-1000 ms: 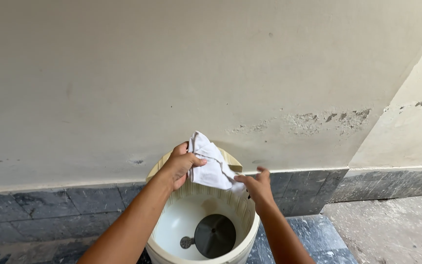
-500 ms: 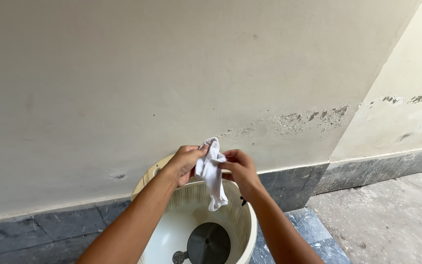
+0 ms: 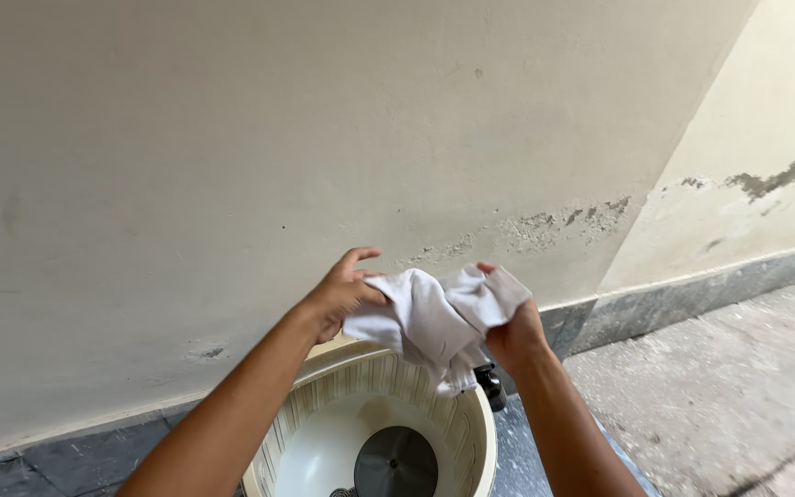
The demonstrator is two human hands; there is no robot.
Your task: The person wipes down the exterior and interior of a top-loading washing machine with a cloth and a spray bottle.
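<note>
Stretching a white cloth (image 3: 434, 317) sideways between two bare hands, held in the air above the far rim of a cream, ribbed plastic tub (image 3: 471, 428). Left hand (image 3: 338, 293) pinching one end, thumb and lower fingers closed on the fabric, forefinger lifted free. Right hand (image 3: 512, 327) gripping the other end in a closed fist, fabric bunched over the knuckles. Half a second ago, bunched narrow and hanging down between hands close together; now pulled wide, hands apart, a short tail drooping toward the tub. Reads as the cloth being opened out. Inside the tub, a dark round disc (image 3: 396, 462) on the white floor. Behind, a pale plastered wall (image 3: 232, 138) with flaking patches; grey stone skirting (image 3: 655, 308) along its foot.
</note>
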